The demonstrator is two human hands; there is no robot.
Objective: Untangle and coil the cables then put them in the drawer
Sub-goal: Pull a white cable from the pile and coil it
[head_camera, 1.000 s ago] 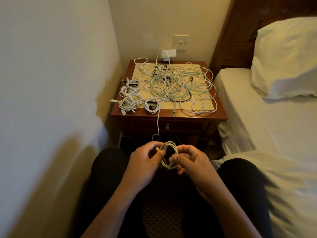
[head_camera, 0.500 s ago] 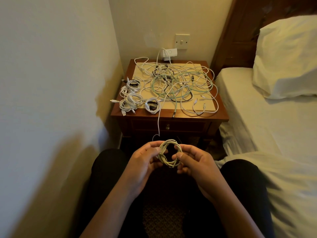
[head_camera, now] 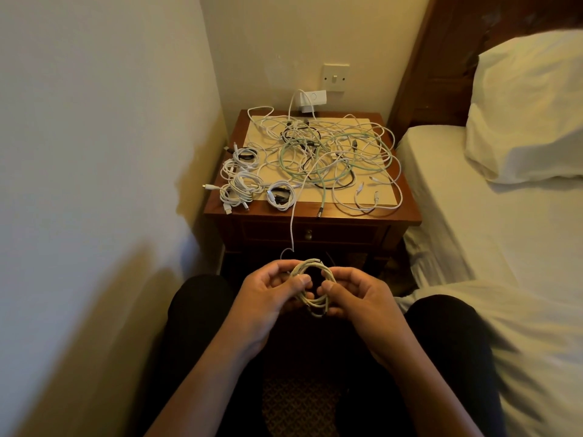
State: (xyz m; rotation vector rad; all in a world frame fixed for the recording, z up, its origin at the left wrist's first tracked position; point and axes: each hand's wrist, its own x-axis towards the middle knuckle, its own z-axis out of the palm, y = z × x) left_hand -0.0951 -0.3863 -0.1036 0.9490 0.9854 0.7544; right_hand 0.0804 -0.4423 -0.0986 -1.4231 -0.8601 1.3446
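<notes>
Over my lap I hold a small coil of pale cable (head_camera: 310, 266). My left hand (head_camera: 268, 294) pinches its left side with the thumb on top, and my right hand (head_camera: 356, 298) grips its right side. A loose white strand (head_camera: 291, 228) runs from the coil up to the nightstand (head_camera: 407, 216). On the nightstand top lies a tangled heap of white, green and black cables (head_camera: 328, 156). Several coiled white cables (head_camera: 246, 184) sit at its front left. The drawer (head_camera: 347, 234) below is closed, with a small knob (head_camera: 309, 235).
A wall runs close along the left. The bed (head_camera: 473, 231) with a pillow (head_camera: 530, 102) is on the right, touching the nightstand. A wall switch (head_camera: 335, 77) and a white plug adapter (head_camera: 312, 98) are behind the nightstand. My knees flank the coil.
The coil has turned in my hands from edge-on to a rounder, open ring. My fingers have shifted around it, and both hands stay over my lap.
</notes>
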